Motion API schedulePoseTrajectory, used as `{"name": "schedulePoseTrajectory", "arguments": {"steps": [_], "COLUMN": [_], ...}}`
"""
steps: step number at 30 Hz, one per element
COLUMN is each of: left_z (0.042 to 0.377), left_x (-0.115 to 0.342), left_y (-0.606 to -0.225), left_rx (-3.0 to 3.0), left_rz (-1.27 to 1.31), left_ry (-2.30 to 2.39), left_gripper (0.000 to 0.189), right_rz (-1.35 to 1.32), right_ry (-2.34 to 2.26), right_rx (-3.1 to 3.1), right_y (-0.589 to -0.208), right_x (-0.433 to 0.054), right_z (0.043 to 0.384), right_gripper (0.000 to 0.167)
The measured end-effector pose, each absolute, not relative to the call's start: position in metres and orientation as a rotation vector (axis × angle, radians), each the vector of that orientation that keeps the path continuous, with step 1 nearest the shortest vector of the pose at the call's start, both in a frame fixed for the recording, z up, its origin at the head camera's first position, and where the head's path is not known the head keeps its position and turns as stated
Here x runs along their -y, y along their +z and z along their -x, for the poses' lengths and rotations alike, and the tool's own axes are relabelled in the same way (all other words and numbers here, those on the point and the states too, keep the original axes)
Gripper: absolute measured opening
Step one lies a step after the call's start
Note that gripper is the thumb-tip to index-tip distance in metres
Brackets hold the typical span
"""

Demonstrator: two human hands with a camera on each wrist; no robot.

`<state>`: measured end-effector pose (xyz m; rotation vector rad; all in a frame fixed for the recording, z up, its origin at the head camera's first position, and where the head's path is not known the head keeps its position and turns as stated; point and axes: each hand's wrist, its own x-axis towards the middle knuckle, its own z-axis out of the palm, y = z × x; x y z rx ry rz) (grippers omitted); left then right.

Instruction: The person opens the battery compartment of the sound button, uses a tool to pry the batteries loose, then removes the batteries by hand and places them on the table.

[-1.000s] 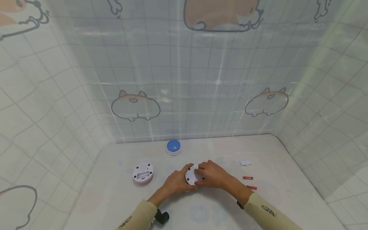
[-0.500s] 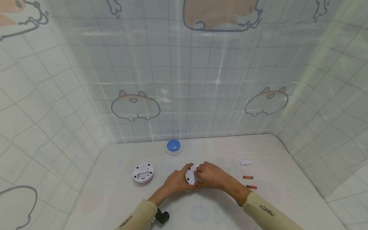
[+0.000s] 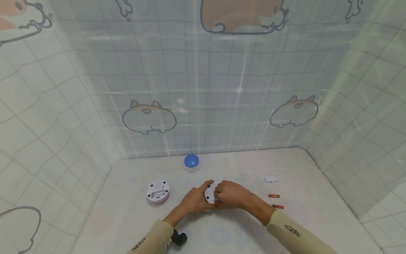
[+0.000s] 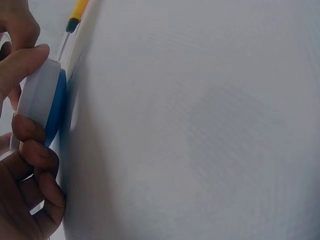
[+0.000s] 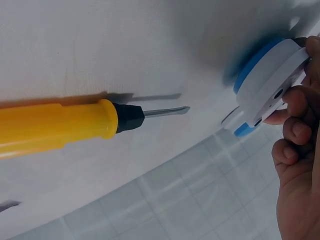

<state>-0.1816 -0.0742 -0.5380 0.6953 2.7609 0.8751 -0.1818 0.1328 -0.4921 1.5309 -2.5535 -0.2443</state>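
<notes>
Underside up, a round white push button (image 3: pixel 209 194) with a blue dome is between both hands near the middle of the table. My left hand (image 3: pixel 194 201) grips its rim from the left, thumb and fingers around the edge. From the right, my right hand (image 3: pixel 234 195) bends its fingers over the underside and holds the near edge, hiding the right half. Black feet and small speaker holes show on the uncovered part. In the right wrist view, a yellow screwdriver (image 5: pixel 57 126) lies on the table, its bare tip pointing towards the button.
An upturned white button (image 3: pixel 158 191) with its battery slot exposed lies at left. Behind stands a blue-topped button (image 3: pixel 191 163). At right are a small white cover (image 3: pixel 271 179), a red battery (image 3: pixel 274 195) and another red battery (image 3: pixel 278 206). Patterned curtain walls (image 3: pixel 203 88) enclose the table.
The right hand has shifted slightly and curled closer over the button's underside, covering the right-hand foot that showed earlier. The left hand keeps its grip.
</notes>
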Motion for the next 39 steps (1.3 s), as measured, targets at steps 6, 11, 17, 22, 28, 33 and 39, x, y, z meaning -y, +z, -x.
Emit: {"name": "schedulePoseTrajectory", "arguments": {"steps": [6, 11, 17, 22, 28, 33, 39], "left_z": [0.1814, 0.1803, 0.1798, 0.1793, 0.1786, 0.1778, 0.1771], "left_x": [0.0742, 0.0743, 0.0745, 0.0749, 0.0743, 0.0740, 0.0732], "left_y": [-0.5368, -0.5344, -0.5343, -0.5361, -0.5358, -0.5341, -0.5330], "left_rx": [-2.756, -2.749, -2.746, -2.750, -2.744, -2.734, -2.740], "left_rz": [-0.687, -0.678, -0.678, -0.684, -0.685, -0.674, -0.643], "left_ry": [0.886, 0.892, 0.898, 0.896, 0.891, 0.896, 0.886], "left_gripper": [0.097, 0.096, 0.097, 0.097, 0.097, 0.097, 0.097], "right_rz": [-1.554, -1.563, -1.562, -1.560, -1.556, -1.552, -1.545], "right_ry": [-0.262, -0.260, -0.250, -0.226, -0.217, -0.205, -0.210], "right_rx": [2.493, 2.460, 2.470, 2.473, 2.477, 2.490, 2.492], "right_y": [-0.4923, -0.4935, -0.4925, -0.4923, -0.4938, -0.4934, -0.4926], "right_x": [-0.1331, -0.1338, -0.1337, -0.1341, -0.1356, -0.1365, -0.1377], "right_z": [0.1824, 0.1830, 0.1820, 0.1811, 0.1801, 0.1788, 0.1769], "right_gripper": [0.024, 0.022, 0.022, 0.021, 0.021, 0.021, 0.021]}}
